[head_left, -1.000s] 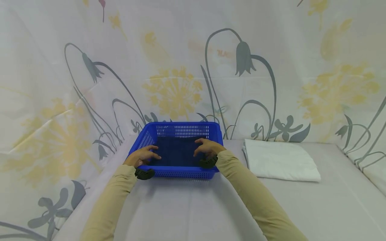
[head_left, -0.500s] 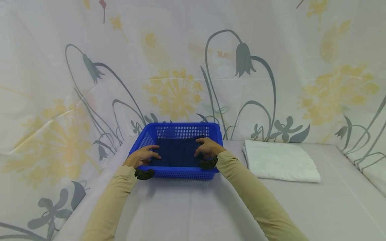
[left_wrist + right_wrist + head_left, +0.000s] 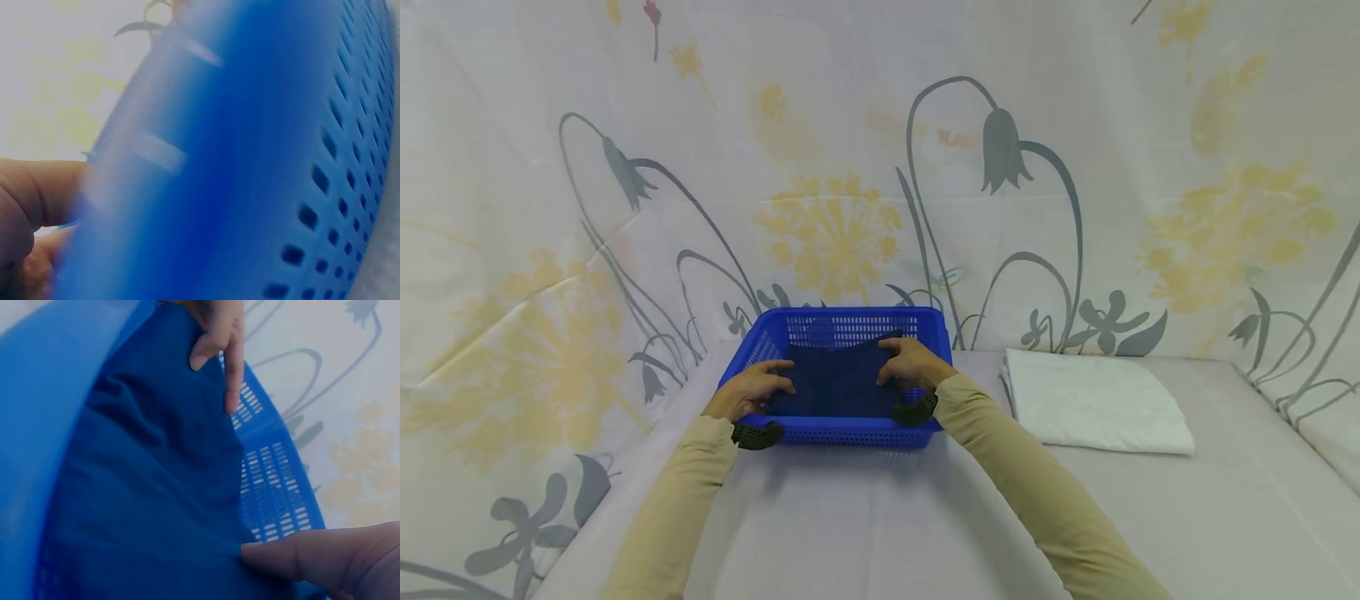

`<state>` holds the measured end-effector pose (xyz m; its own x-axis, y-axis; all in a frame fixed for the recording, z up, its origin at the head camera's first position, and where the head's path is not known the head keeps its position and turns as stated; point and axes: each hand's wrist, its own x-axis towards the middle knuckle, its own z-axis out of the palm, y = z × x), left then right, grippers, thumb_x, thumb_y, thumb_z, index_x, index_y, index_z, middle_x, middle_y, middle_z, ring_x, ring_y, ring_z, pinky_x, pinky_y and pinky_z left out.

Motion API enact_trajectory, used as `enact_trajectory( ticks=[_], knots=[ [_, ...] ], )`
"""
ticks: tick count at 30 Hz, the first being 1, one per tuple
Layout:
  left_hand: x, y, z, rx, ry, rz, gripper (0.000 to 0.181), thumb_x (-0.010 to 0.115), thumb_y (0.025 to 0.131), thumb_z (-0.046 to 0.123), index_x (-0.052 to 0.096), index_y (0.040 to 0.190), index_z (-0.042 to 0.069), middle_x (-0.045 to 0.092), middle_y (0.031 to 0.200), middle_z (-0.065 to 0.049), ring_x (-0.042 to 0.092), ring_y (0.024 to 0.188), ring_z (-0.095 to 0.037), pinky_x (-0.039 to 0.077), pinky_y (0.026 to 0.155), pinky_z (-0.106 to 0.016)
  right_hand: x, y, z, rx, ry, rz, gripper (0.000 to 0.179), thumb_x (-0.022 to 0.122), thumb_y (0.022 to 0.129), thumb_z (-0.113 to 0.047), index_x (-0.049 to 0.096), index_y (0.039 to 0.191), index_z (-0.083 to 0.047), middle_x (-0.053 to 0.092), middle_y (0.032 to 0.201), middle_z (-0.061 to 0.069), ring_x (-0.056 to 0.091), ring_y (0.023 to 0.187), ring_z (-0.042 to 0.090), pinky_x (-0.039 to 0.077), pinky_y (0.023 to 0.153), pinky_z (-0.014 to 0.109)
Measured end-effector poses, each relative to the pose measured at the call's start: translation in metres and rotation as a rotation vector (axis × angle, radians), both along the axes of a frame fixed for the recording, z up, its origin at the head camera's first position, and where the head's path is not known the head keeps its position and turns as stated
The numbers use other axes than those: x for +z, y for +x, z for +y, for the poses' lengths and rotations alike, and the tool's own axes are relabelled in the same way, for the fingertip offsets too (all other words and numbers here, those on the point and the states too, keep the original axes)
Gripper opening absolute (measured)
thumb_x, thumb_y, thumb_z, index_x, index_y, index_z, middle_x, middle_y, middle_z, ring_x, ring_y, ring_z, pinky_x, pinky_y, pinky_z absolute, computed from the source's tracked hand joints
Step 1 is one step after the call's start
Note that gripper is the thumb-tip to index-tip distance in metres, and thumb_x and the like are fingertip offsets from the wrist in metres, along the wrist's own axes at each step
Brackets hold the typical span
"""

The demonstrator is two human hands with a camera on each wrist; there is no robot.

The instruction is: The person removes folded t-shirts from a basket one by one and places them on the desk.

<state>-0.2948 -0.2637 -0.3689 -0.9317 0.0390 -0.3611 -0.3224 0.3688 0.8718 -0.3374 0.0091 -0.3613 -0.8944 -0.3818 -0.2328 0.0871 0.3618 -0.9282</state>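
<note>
A dark blue cloth (image 3: 833, 385) lies inside a blue plastic basket (image 3: 856, 423) with slotted walls. My left hand (image 3: 749, 392) reaches over the basket's left side and grips the cloth's left edge; its thumb lies on the fabric in the right wrist view. On the opposite side my right hand (image 3: 916, 367) pinches the cloth, with the thumb (image 3: 275, 555) on top and the other fingers mostly hidden. Between the hands the cloth (image 3: 150, 481) is creased, and its far edge sags. In the left wrist view the basket wall (image 3: 237, 169) hides most of the left hand (image 3: 31, 200).
To the right of the basket a folded white cloth (image 3: 1097, 404) lies on the pale table cover (image 3: 865, 517). Behind stands a light curtain (image 3: 850, 125) printed with flowers. The basket sits close to that curtain.
The cloth's far right corner has risen beside my right hand, and its far edge now dips between the hands. The right hand has shifted slightly up; the basket stays in place.
</note>
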Motion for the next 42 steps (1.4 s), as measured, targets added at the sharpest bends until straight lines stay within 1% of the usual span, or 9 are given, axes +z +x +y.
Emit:
enact_trajectory(
  ticks=[2,4,6,11,15,24,28,31,42],
  knots=[
    [0.004,0.002,0.001,0.014,0.046,0.007,0.068,0.057,0.088,0.001,0.031,0.150,0.003,0.027,0.149,-0.029,0.051,0.107,-0.031,0.035,0.101,-0.057,0.002,0.001,-0.001,-0.003,-0.007,-0.003,0.077,0.068,0.079,0.011,0.039,0.148,-0.006,0.027,0.153,0.022,0.048,0.123,0.038,0.047,0.093,0.047],
    [0.008,0.003,0.002,0.018,0.093,0.018,0.068,0.056,0.088,-0.001,0.029,0.150,0.002,0.018,0.154,-0.027,0.033,0.131,-0.041,0.030,0.104,-0.059,0.004,0.001,-0.001,-0.004,-0.008,-0.002,0.077,0.067,0.080,0.011,0.038,0.149,-0.006,0.027,0.153,0.021,0.048,0.124,0.037,0.047,0.092,0.046],
    [0.012,0.003,0.003,0.021,0.131,0.032,0.069,0.055,0.087,-0.002,0.028,0.151,0.001,0.016,0.155,-0.026,0.027,0.135,-0.043,0.028,0.104,-0.061,0.006,0.001,0.000,-0.007,-0.011,0.001,0.077,0.068,0.080,0.010,0.038,0.149,-0.007,0.027,0.153,0.020,0.048,0.124,0.037,0.047,0.092,0.046],
    [0.020,0.005,0.003,0.033,0.171,0.055,0.071,0.055,0.086,-0.003,0.029,0.151,0.003,0.017,0.156,-0.023,0.032,0.133,-0.044,0.034,0.100,-0.059,0.012,0.000,0.003,0.007,-0.013,0.020,0.076,0.068,0.081,0.010,0.039,0.149,-0.008,0.028,0.153,0.019,0.048,0.124,0.036,0.047,0.093,0.047],
    [0.025,0.011,0.003,0.017,0.148,0.084,0.071,0.060,0.085,0.002,0.032,0.150,0.004,0.017,0.156,-0.023,0.036,0.130,-0.044,0.041,0.097,-0.054,0.015,0.002,0.006,0.024,-0.039,0.018,0.077,0.067,0.081,0.010,0.037,0.150,-0.008,0.028,0.153,0.020,0.045,0.127,0.036,0.046,0.094,0.047],
    [0.029,0.016,0.005,0.036,0.084,0.124,0.067,0.057,0.088,0.006,0.033,0.151,0.007,0.017,0.158,-0.018,0.033,0.133,-0.038,0.039,0.100,-0.049,0.017,0.006,0.015,0.070,-0.067,0.044,0.078,0.068,0.083,0.006,0.034,0.151,-0.010,0.027,0.153,0.022,0.046,0.126,0.037,0.046,0.094,0.048],
    [0.031,0.017,0.009,0.045,0.141,0.142,0.069,0.056,0.088,0.002,0.030,0.152,0.005,0.013,0.159,-0.016,0.025,0.137,-0.037,0.030,0.105,-0.054,0.019,0.007,0.018,0.077,-0.093,0.052,0.080,0.068,0.083,0.007,0.033,0.152,-0.011,0.027,0.153,0.021,0.044,0.128,0.036,0.046,0.094,0.048],
    [0.034,0.018,0.012,0.049,0.188,0.154,0.070,0.054,0.087,-0.001,0.029,0.152,0.004,0.017,0.157,-0.018,0.028,0.135,-0.038,0.028,0.106,-0.056,0.021,0.007,0.019,0.064,-0.109,0.059,0.080,0.069,0.082,0.008,0.034,0.152,-0.013,0.025,0.155,0.018,0.043,0.129,0.035,0.045,0.094,0.048],
    [0.034,0.018,0.014,0.018,0.288,0.166,0.081,0.049,0.083,-0.004,0.016,0.155,0.008,0.025,0.150,-0.025,0.041,0.123,-0.037,0.041,0.097,-0.048,0.030,0.013,0.029,0.048,-0.096,0.115,0.081,0.072,0.082,0.003,0.035,0.152,-0.015,0.018,0.156,0.019,0.036,0.133,0.037,0.041,0.098,0.049]
  ],
)
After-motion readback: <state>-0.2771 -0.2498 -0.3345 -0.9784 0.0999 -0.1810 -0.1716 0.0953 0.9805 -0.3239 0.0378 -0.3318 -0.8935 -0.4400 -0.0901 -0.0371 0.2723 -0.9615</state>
